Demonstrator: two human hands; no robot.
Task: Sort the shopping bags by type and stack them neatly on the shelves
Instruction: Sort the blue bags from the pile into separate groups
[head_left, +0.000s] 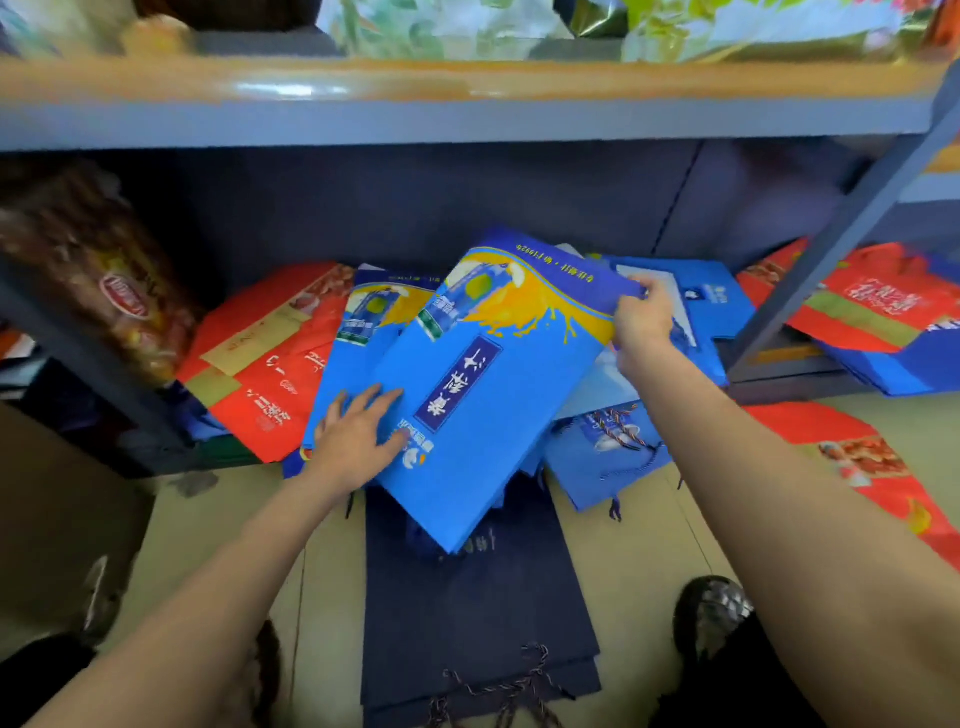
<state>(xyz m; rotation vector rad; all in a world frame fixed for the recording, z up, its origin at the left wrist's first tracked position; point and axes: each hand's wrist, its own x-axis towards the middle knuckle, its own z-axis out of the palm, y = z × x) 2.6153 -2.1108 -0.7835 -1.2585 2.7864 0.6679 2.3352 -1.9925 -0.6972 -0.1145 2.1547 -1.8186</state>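
Hands first: my left hand (358, 436) lies spread flat on the flat bright-blue paper shopping bag with the yellow splash print (483, 395) at frame centre, while my right hand (641, 319) pinches its far corner. It lies tilted over similar blue bags (358, 332) on the grey bottom shelf (171, 457), beside red bags (260, 358).

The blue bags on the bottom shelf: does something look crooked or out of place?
Yes. The top blue bag, held by the right hand with the left hand flat on it, lies tilted and overhangs the shelf edge. Dark navy bags and a red bag lie on the floor.
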